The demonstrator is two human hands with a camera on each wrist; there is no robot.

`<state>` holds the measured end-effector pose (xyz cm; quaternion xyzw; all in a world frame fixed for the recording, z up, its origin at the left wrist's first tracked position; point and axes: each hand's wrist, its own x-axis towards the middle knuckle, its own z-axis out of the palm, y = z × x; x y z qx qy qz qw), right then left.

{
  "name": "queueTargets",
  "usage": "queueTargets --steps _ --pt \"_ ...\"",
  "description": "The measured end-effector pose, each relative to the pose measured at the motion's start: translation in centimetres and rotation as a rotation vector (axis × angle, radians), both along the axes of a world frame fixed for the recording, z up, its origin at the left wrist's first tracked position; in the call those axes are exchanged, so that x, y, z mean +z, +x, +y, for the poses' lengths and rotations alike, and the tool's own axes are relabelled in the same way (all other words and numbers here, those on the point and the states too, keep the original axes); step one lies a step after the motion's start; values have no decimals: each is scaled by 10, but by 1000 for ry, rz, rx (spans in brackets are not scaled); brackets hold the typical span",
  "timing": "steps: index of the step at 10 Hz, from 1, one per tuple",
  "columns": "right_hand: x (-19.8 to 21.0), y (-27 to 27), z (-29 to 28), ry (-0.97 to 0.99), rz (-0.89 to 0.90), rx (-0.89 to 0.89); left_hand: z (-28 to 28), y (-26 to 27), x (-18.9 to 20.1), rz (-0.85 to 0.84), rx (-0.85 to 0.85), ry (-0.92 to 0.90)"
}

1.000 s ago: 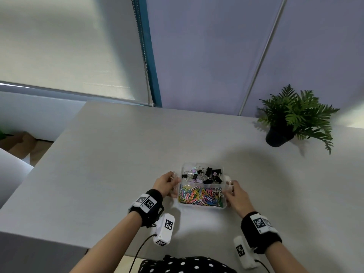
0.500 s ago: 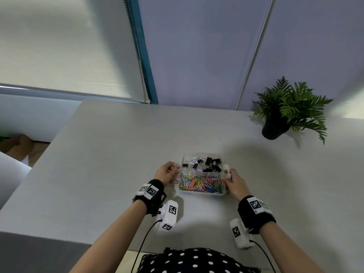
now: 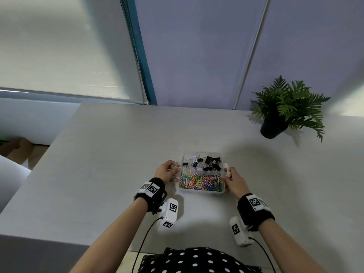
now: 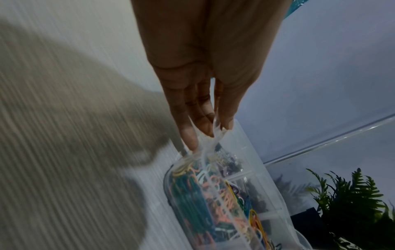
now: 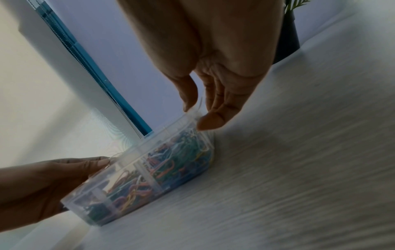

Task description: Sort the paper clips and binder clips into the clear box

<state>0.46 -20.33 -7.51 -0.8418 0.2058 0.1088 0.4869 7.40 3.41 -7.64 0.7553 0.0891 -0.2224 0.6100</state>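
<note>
Both hands' grip on clear box (image 3: 201, 191)

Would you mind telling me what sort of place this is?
Probably an office or study corner: a plain grey desk by a window with a roller blind, a small potted fern, and a clear box of stationery clips.

Grey table (image 3: 110, 154), blind (image 3: 59, 46), lilac wall (image 3: 197, 46)
</note>
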Motion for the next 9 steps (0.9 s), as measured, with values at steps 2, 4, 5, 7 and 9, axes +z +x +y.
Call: queueTargets --steps 2,4,5,7,9 --pt "2 -1 -2 24 -2 12 1 0 1 -5 -23 12" --pt "2 -1 -5 46 -1 14 3 4 1 5 -58 62" --pt "2 -1 -5 50 0 12 4 4 2 6 -65 74" --pt "6 -6 -4 62 -11 18 5 0 7 19 -75 64" --pt "14 -34 -27 -82 -75 99 31 -14 14 -133 0 120"
